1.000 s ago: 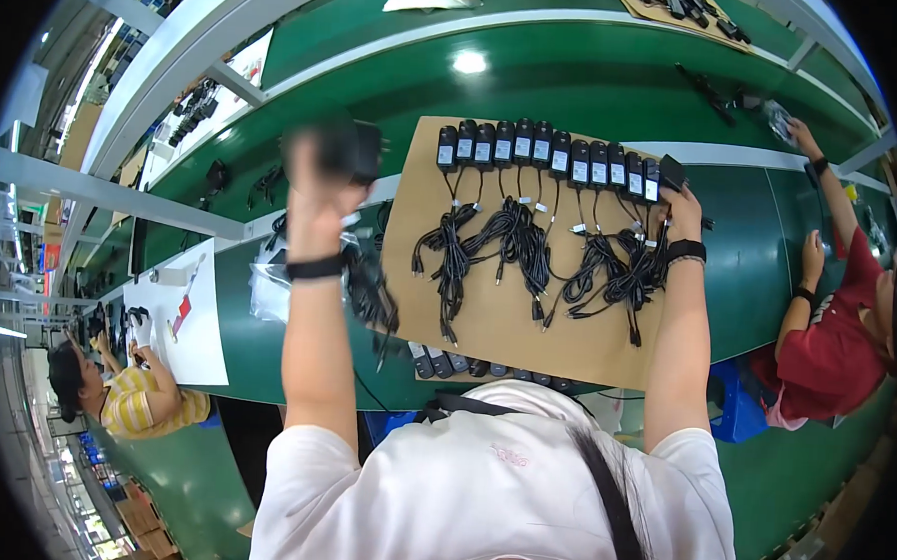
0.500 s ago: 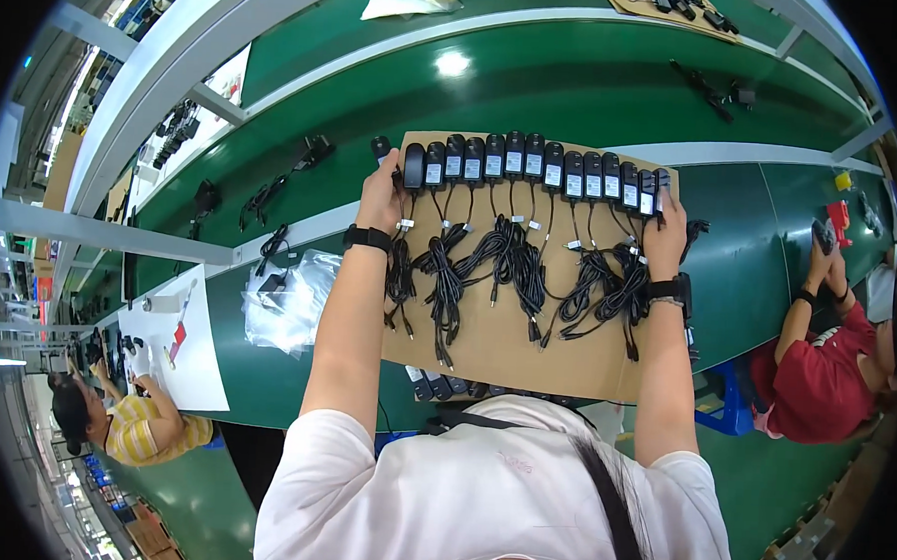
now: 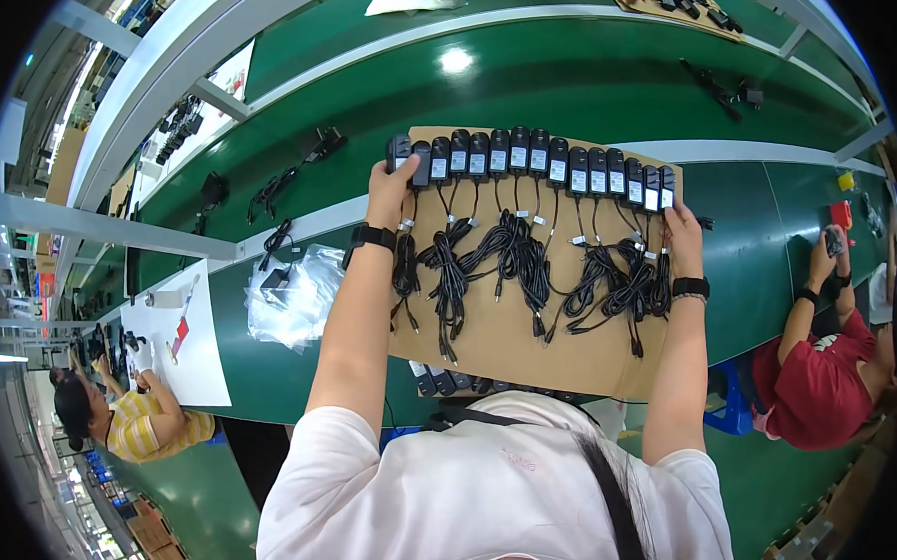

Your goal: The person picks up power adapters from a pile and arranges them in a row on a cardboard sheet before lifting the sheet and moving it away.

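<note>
A row of black power adapters (image 3: pixel 519 151) with pale labels lies side by side along the far edge of a brown cardboard sheet (image 3: pixel 506 333). Their bundled black cables (image 3: pixel 448 280) trail toward me over the cardboard. At the row's left end my left hand (image 3: pixel 386 195) is closed around the outermost adapters, its thumb on a dark adapter (image 3: pixel 421 165). My right hand (image 3: pixel 683 238) is closed at the right end, fingertips against the lower part of the last adapter (image 3: pixel 668 187). That hand's palm side is partly hidden.
More adapters (image 3: pixel 442 382) lie below the cardboard's near edge. Clear plastic bags (image 3: pixel 292 303) sit on the green bench to the left. Loose adapters (image 3: pixel 324 142) lie beyond a grey rail. One person (image 3: pixel 819 381) works at right, another (image 3: pixel 147 422) at left.
My left hand has brought the leftmost adapter in against the row's end. My right hand has slid slightly nearer to me, uncovering more of the last adapter.
</note>
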The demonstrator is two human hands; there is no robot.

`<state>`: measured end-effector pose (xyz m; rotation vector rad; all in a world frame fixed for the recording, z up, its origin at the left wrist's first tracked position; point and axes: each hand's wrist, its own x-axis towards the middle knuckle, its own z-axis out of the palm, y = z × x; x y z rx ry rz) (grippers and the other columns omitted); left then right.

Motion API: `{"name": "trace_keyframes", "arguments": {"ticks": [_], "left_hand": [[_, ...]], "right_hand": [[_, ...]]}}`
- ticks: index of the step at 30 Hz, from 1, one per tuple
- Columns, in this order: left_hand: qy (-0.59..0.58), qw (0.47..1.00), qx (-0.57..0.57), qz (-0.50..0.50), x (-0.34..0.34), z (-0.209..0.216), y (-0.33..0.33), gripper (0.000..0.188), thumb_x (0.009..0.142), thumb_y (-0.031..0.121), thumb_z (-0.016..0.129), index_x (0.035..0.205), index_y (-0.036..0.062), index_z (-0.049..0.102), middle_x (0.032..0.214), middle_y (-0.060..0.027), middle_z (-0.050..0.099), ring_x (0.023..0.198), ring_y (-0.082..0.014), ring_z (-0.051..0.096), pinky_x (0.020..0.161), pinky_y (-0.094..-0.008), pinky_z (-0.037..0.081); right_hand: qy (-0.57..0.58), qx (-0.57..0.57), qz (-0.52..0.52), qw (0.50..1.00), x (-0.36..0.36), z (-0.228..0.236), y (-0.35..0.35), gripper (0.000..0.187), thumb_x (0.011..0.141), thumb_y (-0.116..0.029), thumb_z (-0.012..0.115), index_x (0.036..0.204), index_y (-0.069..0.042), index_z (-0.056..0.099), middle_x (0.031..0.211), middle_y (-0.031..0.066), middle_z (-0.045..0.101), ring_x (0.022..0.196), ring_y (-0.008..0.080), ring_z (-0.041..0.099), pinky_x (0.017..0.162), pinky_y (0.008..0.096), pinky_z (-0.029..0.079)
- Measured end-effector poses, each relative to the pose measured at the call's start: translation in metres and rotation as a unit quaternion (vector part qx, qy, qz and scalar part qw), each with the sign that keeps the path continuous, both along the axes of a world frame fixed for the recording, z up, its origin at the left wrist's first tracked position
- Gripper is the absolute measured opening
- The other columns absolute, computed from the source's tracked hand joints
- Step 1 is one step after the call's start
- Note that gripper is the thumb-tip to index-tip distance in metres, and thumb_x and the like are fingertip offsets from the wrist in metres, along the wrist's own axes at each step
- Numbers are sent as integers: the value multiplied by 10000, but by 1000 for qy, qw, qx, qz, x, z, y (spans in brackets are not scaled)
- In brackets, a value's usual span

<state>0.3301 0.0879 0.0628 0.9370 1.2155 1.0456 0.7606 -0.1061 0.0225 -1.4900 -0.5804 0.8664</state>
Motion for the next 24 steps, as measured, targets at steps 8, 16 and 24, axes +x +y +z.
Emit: {"name": "trace_keyframes", "arguments": {"ticks": [8,16,24], "left_hand": [[24,975,111,193,4,-15,10,547,616,74,773,1020,-10,414,884,-109,553,742,-199,555,626,-322,456],[314,917,191,153,33,5,0,579,598,110,782,1022,-4,404,926,-176,558,822,-272,572,744,-344,454],[403,901,139,87,20,14,-7,601,607,185,769,1042,-22,410,924,-215,601,843,-325,606,748,-356,472]], "right_hand": [[2,-5,6,1000,0,0,-1,358,879,-139,547,1212,-14,511,809,-13,573,630,43,456,593,203,416],[-6,-6,-5,1000,-1,-5,-4,364,875,-134,556,1204,13,505,967,12,598,724,55,502,623,194,408],[-8,10,-18,1000,0,-11,-1,338,874,-124,564,1181,11,523,980,25,608,753,61,521,628,200,412]]}}
